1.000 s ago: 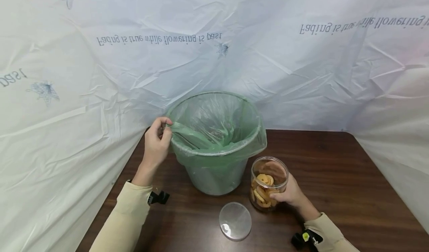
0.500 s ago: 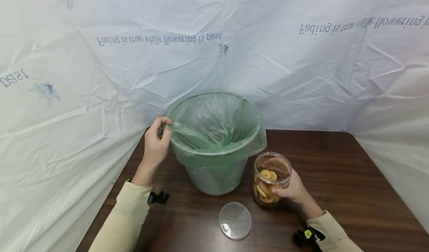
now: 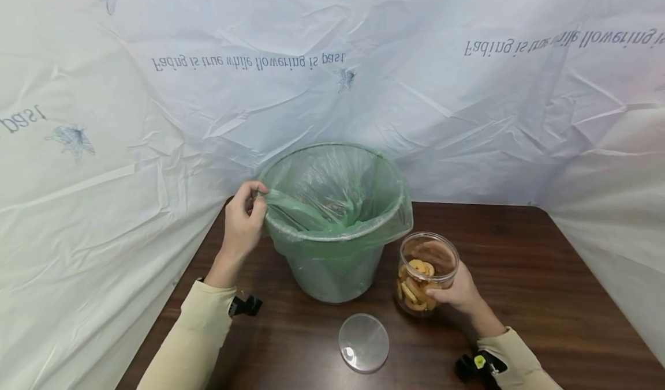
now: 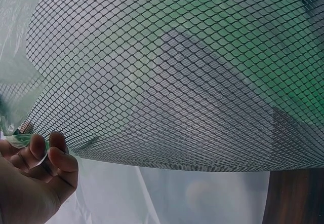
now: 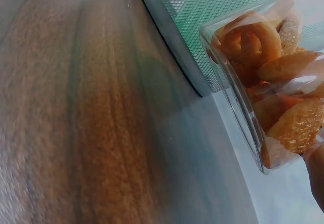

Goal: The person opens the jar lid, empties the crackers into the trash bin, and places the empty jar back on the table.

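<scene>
A mesh waste bin (image 3: pixel 332 283) stands on the table, lined with a thin green bin bag (image 3: pixel 291 248) folded over its rim. My left hand (image 3: pixel 242 217) pinches the bag's edge at the bin's left rim; the left wrist view shows its curled fingers (image 4: pixel 63 160) beside the mesh (image 4: pixel 152 92). To the right of the bin, my right hand (image 3: pixel 459 289) grips a clear jar (image 3: pixel 429 278) without its lid. Ring-shaped cookies (image 3: pixel 415 300) fill its lower part. The jar's base (image 5: pixel 235 102) shows apart from the table in the right wrist view.
A clear round lid (image 3: pixel 364 342) lies flat on the dark wooden table (image 3: pixel 519 263), in front of the bin. White printed sheeting (image 3: pixel 441 119) hangs behind the table and along both sides.
My right hand has moved the jar a little to the right and away from me. My left hand stays on the bag's edge; bin and lid keep their places.
</scene>
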The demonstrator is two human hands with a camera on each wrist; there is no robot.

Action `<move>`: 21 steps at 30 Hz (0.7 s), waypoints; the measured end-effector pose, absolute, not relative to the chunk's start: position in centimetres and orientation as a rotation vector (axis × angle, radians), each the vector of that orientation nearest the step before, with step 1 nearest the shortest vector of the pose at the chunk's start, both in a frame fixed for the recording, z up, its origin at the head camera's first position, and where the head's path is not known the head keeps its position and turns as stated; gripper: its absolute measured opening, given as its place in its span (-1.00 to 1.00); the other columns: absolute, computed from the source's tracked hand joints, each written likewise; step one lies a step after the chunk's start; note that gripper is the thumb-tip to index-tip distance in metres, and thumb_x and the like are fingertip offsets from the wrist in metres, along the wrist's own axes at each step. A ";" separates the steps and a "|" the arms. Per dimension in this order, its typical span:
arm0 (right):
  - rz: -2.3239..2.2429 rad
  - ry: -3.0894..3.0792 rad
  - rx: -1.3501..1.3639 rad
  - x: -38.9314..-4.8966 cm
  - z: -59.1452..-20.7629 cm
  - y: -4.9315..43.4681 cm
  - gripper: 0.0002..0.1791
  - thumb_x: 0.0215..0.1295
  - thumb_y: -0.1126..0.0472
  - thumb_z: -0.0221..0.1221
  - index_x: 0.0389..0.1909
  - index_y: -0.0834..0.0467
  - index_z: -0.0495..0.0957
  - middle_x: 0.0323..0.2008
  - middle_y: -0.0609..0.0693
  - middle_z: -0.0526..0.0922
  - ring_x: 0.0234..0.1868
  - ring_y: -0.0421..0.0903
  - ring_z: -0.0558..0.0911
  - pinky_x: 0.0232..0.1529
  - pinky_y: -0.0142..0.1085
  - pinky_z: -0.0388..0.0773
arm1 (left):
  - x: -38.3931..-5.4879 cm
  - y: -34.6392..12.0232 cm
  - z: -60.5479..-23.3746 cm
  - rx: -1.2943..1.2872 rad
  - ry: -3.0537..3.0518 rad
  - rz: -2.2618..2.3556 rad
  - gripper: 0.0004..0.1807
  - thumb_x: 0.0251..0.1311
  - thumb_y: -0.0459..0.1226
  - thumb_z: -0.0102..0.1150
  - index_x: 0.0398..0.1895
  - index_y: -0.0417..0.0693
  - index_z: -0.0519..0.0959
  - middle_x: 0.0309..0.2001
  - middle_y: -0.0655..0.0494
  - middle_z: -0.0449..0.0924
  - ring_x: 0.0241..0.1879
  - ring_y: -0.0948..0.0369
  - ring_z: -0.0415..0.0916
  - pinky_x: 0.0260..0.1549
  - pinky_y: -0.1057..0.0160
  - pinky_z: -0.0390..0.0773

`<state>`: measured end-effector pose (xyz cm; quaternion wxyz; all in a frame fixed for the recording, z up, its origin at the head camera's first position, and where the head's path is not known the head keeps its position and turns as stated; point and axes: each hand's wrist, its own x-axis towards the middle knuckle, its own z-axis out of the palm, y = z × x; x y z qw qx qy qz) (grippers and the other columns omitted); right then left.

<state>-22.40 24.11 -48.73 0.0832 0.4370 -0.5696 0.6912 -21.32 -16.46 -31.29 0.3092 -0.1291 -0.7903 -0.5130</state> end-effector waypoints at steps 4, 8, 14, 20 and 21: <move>2.091 -1.668 1.315 -22.5 -48.8 24.2 -0.07 -0.11 0.59 0.34 0.23 0.73 -0.02 0.19 0.42 0.45 0.25 0.12 0.50 0.23 -0.29 0.43 | -21.3 -16.4 -31.3 -0.345 -2.094 -1.357 -0.78 0.21 -0.50 -0.17 -0.19 -0.40 0.49 -0.59 0.14 0.20 -0.69 0.48 0.05 -0.68 0.42 0.14; 2.108 -1.667 1.314 -22.6 -48.7 24.2 -0.06 -0.12 0.60 0.34 0.24 0.73 -0.03 0.20 0.43 0.44 0.25 0.13 0.50 0.24 -0.28 0.43 | -21.2 -16.5 -31.3 -0.335 -2.095 -1.356 -0.78 0.22 -0.50 -0.18 -0.19 -0.40 0.49 -0.61 0.14 0.18 -0.69 0.47 0.04 -0.69 0.42 0.13; 2.095 -1.671 1.304 -22.7 -48.5 24.3 -0.04 -0.21 0.67 0.31 0.23 0.74 -0.03 0.19 0.43 0.44 0.25 0.13 0.50 0.25 -0.27 0.42 | -21.1 -16.5 -31.4 -0.328 -2.102 -1.358 -0.78 0.23 -0.49 -0.18 -0.18 -0.40 0.49 -0.62 0.15 0.18 -0.70 0.46 0.04 -0.69 0.41 0.14; 2.076 -1.683 1.298 -22.6 -48.3 24.7 -0.04 -0.22 0.67 0.31 0.23 0.74 -0.02 0.20 0.43 0.42 0.26 0.13 0.49 0.26 -0.28 0.41 | -21.0 -16.4 -31.2 -0.343 -2.103 -1.351 -0.77 0.22 -0.50 -0.18 -0.18 -0.41 0.48 -0.62 0.14 0.19 -0.69 0.47 0.05 -0.68 0.41 0.14; 2.069 -1.689 1.299 -22.6 -48.2 24.7 -0.05 -0.22 0.67 0.32 0.22 0.74 -0.01 0.19 0.43 0.43 0.26 0.12 0.49 0.26 -0.28 0.41 | -21.0 -16.4 -31.1 -0.341 -2.101 -1.351 -0.77 0.22 -0.50 -0.18 -0.18 -0.41 0.48 -0.62 0.14 0.19 -0.69 0.47 0.05 -0.69 0.41 0.14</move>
